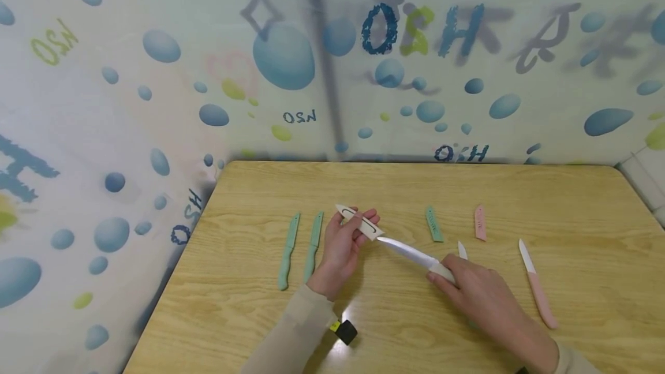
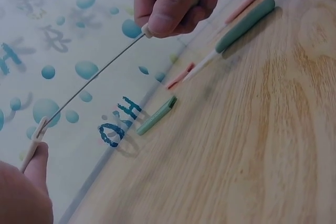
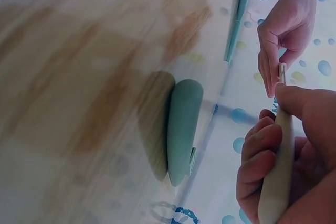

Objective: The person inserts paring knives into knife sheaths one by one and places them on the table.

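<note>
My left hand (image 1: 340, 250) pinches a white knife sheath (image 1: 371, 229) with a dark outlined slot along its face. A knife with a cream-white handle (image 3: 277, 182) is gripped in my right hand (image 1: 480, 293), its bare steel blade (image 1: 407, 251) pointing left. The blade's tip is right at the open end of the sheath, and the left wrist view shows blade (image 2: 94, 75) and sheath (image 2: 38, 136) nearly in one line. Below the right hand lies a green-handled knife (image 2: 245, 25) with a bare white blade, partly hidden in the head view.
Two green knives (image 1: 286, 258) with covered blades lie left of the left hand, one partly behind it. A green sheath (image 1: 434, 224) and a pink sheath (image 1: 480, 223) lie farther back. At right is a pink-handled knife (image 1: 541, 299), blade bare. The wooden table (image 1: 395, 183) meets a patterned wall.
</note>
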`<state>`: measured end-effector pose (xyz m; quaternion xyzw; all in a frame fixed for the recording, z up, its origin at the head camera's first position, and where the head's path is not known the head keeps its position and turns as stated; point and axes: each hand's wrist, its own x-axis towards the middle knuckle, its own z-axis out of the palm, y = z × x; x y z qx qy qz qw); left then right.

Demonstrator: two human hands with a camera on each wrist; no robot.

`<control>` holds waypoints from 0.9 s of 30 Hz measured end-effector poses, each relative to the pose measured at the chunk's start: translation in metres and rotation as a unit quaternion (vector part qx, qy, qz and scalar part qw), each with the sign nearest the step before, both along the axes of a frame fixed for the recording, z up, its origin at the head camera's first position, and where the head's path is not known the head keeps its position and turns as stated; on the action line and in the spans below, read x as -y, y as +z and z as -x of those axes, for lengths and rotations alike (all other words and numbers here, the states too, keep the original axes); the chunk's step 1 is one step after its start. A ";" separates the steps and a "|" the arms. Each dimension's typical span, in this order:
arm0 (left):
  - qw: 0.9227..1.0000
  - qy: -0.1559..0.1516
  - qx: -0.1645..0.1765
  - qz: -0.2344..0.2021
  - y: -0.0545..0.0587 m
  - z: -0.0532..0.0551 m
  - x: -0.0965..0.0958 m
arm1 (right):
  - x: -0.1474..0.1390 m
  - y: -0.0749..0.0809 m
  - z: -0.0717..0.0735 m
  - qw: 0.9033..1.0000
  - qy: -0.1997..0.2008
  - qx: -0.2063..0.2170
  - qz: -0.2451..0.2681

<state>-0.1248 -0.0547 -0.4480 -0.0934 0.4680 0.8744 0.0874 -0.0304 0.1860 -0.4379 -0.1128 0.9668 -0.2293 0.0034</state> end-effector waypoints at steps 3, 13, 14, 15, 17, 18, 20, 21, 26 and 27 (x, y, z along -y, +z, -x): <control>1.000 -0.003 -0.002 -0.003 0.000 0.000 0.000 | 0.000 0.000 0.000 1.000 0.000 0.000 0.001; 1.000 -0.004 -0.005 0.004 0.000 -0.002 -0.004 | 0.002 0.000 -0.002 1.000 -0.001 -0.013 0.010; 1.000 -0.003 -0.005 0.004 0.000 -0.003 -0.005 | 0.002 0.000 -0.003 1.000 0.000 -0.013 0.013; 1.000 -0.003 -0.005 0.004 0.000 -0.003 -0.006 | 0.002 0.000 -0.003 1.000 0.000 -0.014 0.014; 1.000 -0.003 -0.009 0.008 -0.001 -0.004 -0.008 | 0.003 0.000 -0.005 1.000 0.001 -0.015 0.016; 1.000 -0.003 -0.009 0.008 -0.002 -0.004 -0.009 | 0.003 0.000 -0.005 1.000 0.001 -0.013 0.015; 1.000 -0.004 -0.007 0.006 -0.003 -0.004 -0.010 | 0.003 0.000 -0.006 1.000 0.001 -0.012 0.009; 1.000 -0.006 -0.010 0.007 -0.003 -0.004 -0.011 | 0.003 0.000 -0.006 1.000 0.001 -0.012 0.006; 1.000 -0.012 -0.007 0.010 -0.005 -0.006 -0.012 | 0.003 0.002 -0.006 1.000 0.003 -0.007 -0.006; 1.000 -0.012 -0.007 0.011 -0.005 -0.006 -0.012 | 0.004 0.002 -0.006 1.000 0.003 -0.006 -0.006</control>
